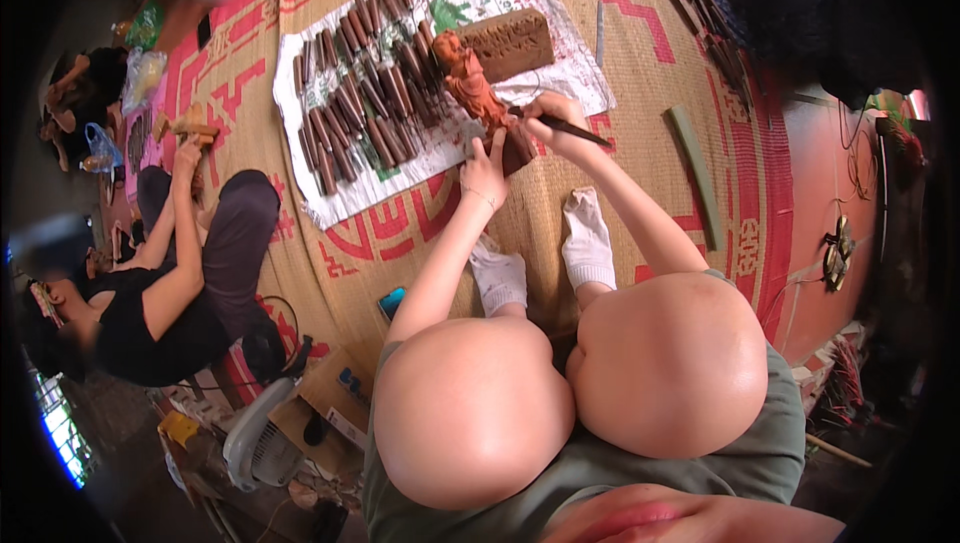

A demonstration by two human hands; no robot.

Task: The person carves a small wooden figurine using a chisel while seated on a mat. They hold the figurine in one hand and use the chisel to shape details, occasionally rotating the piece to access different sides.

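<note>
A reddish-brown carved wooden figurine (470, 83) leans over the front edge of a white sheet (330, 205), its darker base toward me. My left hand (484, 171) grips the figurine low down, by the base. In my right hand (560, 125) is a carving tool with a dark handle (582, 133); its tip is near the figurine's base, too small to make out. Just behind the figurine lies a rough brown wooden block (508, 45). Many wooden-handled carving tools (368, 93) lie in rows on the sheet, left of the figurine.
My socked feet (588, 233) rest on a woven red-and-tan mat (640, 228). A green strip (695, 178) lies to the right, more tools (705, 18) beyond. A co-worker (170, 288) sits at left, hands on a pale wooden piece (188, 129). A phone (393, 302) lies by my left leg.
</note>
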